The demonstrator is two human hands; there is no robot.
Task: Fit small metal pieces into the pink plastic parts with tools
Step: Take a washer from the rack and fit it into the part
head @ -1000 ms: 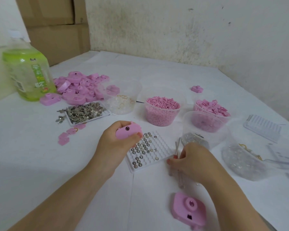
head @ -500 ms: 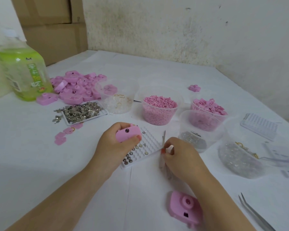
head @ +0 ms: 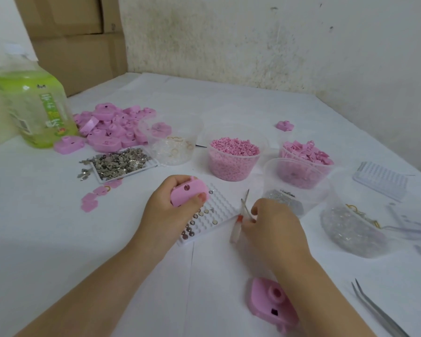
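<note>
My left hand (head: 165, 210) grips a pink plastic part (head: 188, 192) with a dark round piece set in its face, just above the white grid tray (head: 219, 205). The tray holds several small round metal pieces (head: 192, 226). Right of the tray, my right hand (head: 275, 229) pinches a small tool (head: 242, 216) with a thin metal shaft and a clear, red-banded handle; its tip points up and away. Another pink part (head: 270, 302) lies on the table under my right forearm.
A heap of pink parts (head: 112, 127) and a green bottle (head: 34, 108) stand at the left. A flat tray of metal bits (head: 119, 164), clear tubs of pink pellets (head: 233, 156), pink clips (head: 304, 154) and clear pieces (head: 353, 227) ring the work spot. Tweezers (head: 377, 310) lie at bottom right.
My right hand with the tool has moved left, from the tray's right corner nearer to the left hand, and the tool now tilts. The view shifted slightly; the tweezers came into sight.
</note>
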